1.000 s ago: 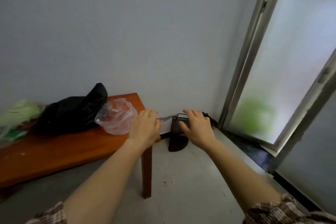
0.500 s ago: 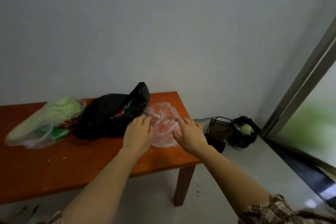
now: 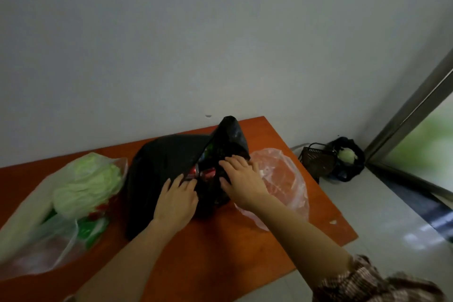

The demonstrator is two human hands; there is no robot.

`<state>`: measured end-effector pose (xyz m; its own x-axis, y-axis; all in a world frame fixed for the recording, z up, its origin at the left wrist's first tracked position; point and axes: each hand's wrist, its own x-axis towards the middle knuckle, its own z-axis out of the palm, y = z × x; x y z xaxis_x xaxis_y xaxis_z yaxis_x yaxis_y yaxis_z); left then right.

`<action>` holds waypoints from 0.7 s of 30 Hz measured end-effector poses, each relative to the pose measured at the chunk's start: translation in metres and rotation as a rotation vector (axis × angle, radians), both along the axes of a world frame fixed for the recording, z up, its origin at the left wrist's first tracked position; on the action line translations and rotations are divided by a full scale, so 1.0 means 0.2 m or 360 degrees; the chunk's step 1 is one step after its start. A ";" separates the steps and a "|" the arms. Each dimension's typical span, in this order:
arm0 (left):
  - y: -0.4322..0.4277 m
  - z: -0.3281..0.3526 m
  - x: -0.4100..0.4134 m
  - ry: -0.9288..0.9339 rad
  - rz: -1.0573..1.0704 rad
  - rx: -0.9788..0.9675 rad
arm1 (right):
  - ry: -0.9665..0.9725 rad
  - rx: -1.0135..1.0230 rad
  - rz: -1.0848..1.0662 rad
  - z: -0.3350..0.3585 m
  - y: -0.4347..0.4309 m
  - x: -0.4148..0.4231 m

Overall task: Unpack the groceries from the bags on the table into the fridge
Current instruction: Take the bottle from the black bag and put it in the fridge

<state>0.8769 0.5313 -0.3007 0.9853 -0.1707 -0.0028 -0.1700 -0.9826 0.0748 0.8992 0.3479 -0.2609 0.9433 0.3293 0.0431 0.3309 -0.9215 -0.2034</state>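
A checked sleeve (image 3: 367, 282) covered the right upper forearm. Both bare forearms reached forward over the orange tabletop (image 3: 220, 260).

Change from half a second before: both hands had rested on the clear pink bag (image 3: 284, 174). They had since shifted left to the black bag (image 3: 161, 157). The pink bag lay just right of the black bag, partly behind the right forearm.

Left hand (image 3: 175, 201): palm down, fingers straight and slightly spread, fingertips touching the near left rim of the black bag's opening.

Right hand (image 3: 242, 179): palm down, fingers extended leftward across the right flap of the opening, thumb held apart below them. Whether plastic was pinched between thumb and fingers could not be determined.

Between the hands the opening stood parted, and red packaging (image 3: 204, 171) showed inside. One flap rose to a peak behind the right hand. The black bag sat mid-tabletop. Just beside it on the left lay a clear bag (image 3: 61, 240) containing a pale green cabbage (image 3: 85, 184).

Farther off, on the pale floor (image 3: 380, 216) past the tabletop's right end, a dark wicker basket (image 3: 318, 160) stood against a second black bag (image 3: 353, 169). A grey wall (image 3: 220, 44) closed the rear. A metal frame (image 3: 414, 117) ran diagonally at the right.
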 end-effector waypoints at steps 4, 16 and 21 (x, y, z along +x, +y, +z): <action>0.15 -0.11 0.11 0.0179 -0.0024 0.0115 | 0.0112 -0.0276 0.0105 -0.12 0.18 0.13; 0.50 -0.08 0.51 0.0477 -0.0034 0.0724 | 0.0106 -0.1018 0.0284 -0.21 0.06 0.43; 0.59 -0.03 0.80 0.0483 -0.0100 0.0741 | 0.0130 -0.0992 0.0247 -0.18 0.11 0.68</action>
